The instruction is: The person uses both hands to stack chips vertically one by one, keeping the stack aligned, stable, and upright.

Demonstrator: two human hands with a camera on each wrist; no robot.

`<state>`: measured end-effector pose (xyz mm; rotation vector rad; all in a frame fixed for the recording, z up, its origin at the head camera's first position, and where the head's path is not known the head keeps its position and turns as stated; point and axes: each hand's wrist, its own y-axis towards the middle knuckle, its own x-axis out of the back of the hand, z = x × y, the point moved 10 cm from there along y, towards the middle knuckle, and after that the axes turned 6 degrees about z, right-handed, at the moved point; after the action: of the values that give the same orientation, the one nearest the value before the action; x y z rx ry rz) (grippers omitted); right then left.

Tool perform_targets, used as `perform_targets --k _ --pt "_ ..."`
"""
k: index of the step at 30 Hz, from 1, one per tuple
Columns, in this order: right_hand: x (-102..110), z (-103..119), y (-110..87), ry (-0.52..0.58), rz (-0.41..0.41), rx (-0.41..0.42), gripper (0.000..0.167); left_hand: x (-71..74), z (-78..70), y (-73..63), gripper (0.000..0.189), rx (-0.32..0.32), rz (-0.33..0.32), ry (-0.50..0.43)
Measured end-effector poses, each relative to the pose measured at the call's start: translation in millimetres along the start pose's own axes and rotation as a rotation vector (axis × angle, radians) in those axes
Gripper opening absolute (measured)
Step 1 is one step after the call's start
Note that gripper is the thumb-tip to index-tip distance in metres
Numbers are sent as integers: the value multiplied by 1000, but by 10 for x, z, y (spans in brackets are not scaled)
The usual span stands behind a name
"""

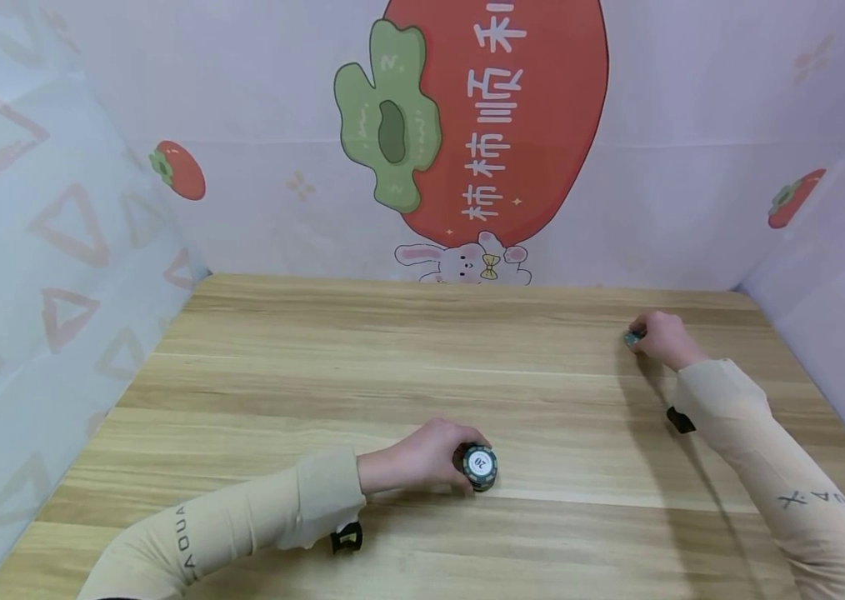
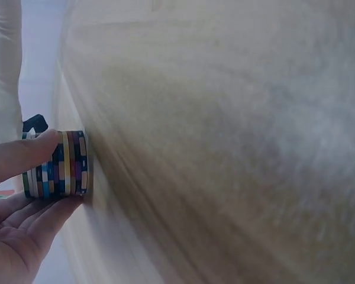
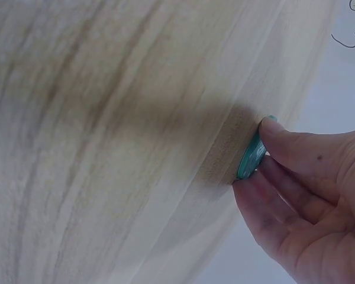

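My left hand (image 1: pixel 426 454) grips a stack of poker chips (image 1: pixel 480 468) near the front middle of the table. The top chip is dark with a white centre marked 20. In the left wrist view the stack (image 2: pixel 71 163) shows several layers in mixed colours, thumb on one side and fingers on the other, its base at the tabletop. Far to the right, my right hand (image 1: pixel 664 337) pinches a single green poker chip (image 1: pixel 631 338) by its edges. In the right wrist view that chip (image 3: pixel 253 155) is between thumb and fingertips, tilted, close over the wood.
The wooden table (image 1: pixel 392 350) runs back to a white printed cloth wall (image 1: pixel 265 225) with a large persimmon picture. Cloth walls also stand at the left (image 1: pixel 32 208) and right (image 1: pixel 835 275). A black band (image 1: pixel 347 537) shows under the left cuff.
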<state>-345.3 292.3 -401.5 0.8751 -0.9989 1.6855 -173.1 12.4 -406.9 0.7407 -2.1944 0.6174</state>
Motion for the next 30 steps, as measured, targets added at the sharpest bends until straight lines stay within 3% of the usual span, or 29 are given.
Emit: perform_targets --k 7,13,22,30 --pt "15 30 -21 -37 -12 27 37 -23 26 -10 49 -7 -8 -50" --pt "37 61 -36 -56 -59 62 35 -44 76 -8 49 0 -20 -160" --pt "68 203 -108 -98 -108 111 17 -58 107 -13 46 -3 -30 -268" --pt "81 385 -183 -97 -66 138 14 -79 145 -14 47 21 -26 -313"
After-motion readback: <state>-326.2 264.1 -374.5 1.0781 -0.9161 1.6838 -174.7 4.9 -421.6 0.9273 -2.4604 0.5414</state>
